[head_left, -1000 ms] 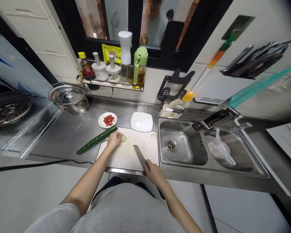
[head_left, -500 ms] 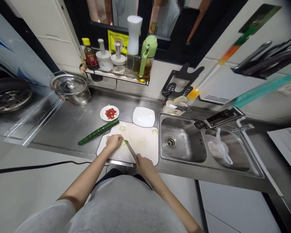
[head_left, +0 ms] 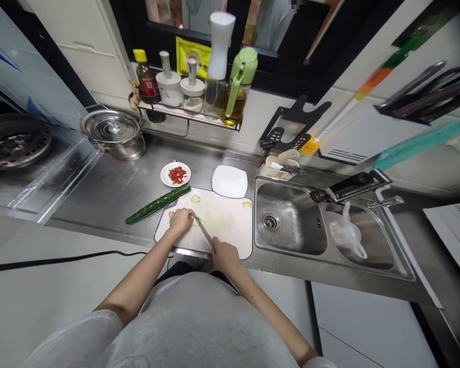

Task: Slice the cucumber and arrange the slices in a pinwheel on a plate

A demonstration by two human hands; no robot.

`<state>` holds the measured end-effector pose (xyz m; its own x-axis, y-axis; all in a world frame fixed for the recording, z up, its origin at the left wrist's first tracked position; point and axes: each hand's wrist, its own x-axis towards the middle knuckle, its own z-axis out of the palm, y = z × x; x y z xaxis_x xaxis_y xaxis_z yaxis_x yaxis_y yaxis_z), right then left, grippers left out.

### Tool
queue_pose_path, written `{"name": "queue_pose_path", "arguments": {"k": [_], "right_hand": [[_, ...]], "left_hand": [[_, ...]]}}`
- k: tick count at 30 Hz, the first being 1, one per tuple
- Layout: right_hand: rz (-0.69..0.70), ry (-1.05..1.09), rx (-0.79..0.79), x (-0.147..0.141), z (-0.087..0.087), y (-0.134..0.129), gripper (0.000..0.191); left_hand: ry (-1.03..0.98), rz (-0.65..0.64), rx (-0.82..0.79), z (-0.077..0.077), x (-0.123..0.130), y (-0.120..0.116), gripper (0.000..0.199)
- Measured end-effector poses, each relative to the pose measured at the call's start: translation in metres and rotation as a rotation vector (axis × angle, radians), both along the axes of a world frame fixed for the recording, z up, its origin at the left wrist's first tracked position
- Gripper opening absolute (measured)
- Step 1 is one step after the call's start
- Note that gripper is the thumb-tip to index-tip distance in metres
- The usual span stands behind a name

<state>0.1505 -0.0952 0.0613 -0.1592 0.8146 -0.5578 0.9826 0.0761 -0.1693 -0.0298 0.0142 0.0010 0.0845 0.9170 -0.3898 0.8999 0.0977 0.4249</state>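
Observation:
A round cucumber slice (head_left: pixel 196 222) lies on the white cutting board (head_left: pixel 226 230). My left hand (head_left: pixel 181 221) is closed, its fingertips pinched at the slice's upper left edge; the palm side is hidden. In my right hand (head_left: pixel 225 254) is a knife (head_left: pixel 204 231), gripped by the handle, with its tip at the same slice. Another cucumber slice (head_left: pixel 196 199) rests near the board's top edge, and a third slice (head_left: pixel 247 205) is in its upper right corner. A long green cucumber (head_left: pixel 158 204) lies slantwise, its right end at the board's upper left.
Behind the board stand a small plate of chopped red pieces (head_left: pixel 177 175) and a white square dish (head_left: pixel 230 181). The steel sink (head_left: pixel 291 225) is on the right, with a plastic bag (head_left: pixel 345 232) in its second basin. A lidded pot (head_left: pixel 115 130) stands left, below a bottle shelf (head_left: pixel 191 115).
The camera view has shifted slightly. My right hand and the knife have moved a little, with the tip still at the slice. My left hand stays beside it.

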Motion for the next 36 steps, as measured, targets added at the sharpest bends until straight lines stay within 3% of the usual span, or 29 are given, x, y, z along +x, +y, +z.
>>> {"name": "queue_pose_path", "arguments": {"k": [24,36], "right_hand": [[-0.052,-0.028,-0.099,-0.017,-0.004,0.004,0.031],[-0.039,0.012,-0.085,-0.001,-0.016,-0.011,0.033]], "left_hand": [[0.003,-0.003,-0.024,0.003,0.001,0.003,0.027],[0.049,-0.013,-0.017,0.004,0.003,0.002,0.025]]}}
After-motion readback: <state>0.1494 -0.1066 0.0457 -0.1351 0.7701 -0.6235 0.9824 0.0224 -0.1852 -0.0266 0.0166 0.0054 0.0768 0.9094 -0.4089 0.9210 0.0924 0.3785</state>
